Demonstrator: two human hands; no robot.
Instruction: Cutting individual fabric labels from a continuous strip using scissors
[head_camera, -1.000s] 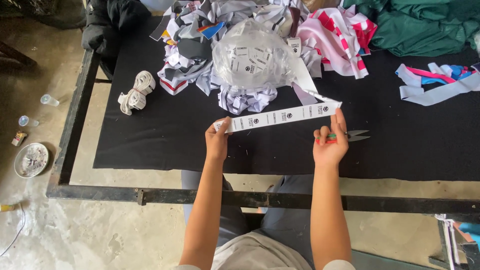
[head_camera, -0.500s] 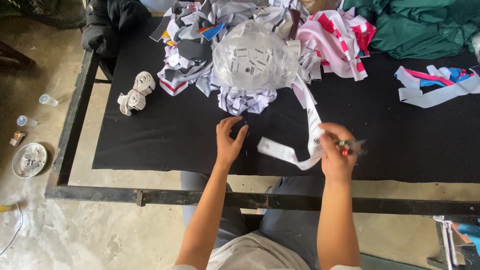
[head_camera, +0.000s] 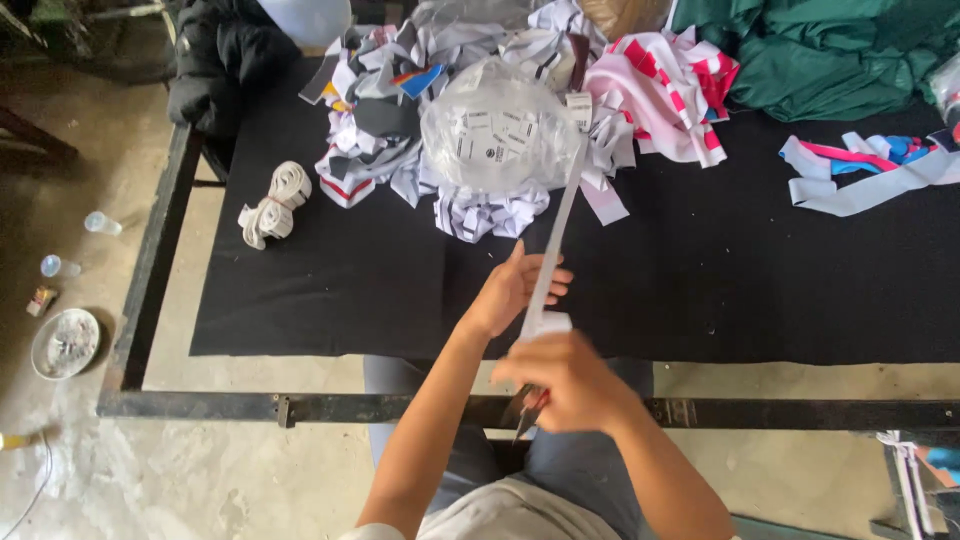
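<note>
**What you cannot make out here**

Your right hand (head_camera: 572, 385) is motion-blurred, so its grip on the white strip (head_camera: 556, 240) is unclear, and it covers most of the small scissors (head_camera: 527, 412) below it. The strip's far end disappears under the clear plastic bag (head_camera: 500, 135). Behind that bag, the fabric pile (head_camera: 420, 90) is cut off by the top edge, as is the green cloth (head_camera: 820, 50). Right of the bag, the counter (head_camera: 800, 290) runs out of frame. The printing inside the bag is too small to tell.
</note>
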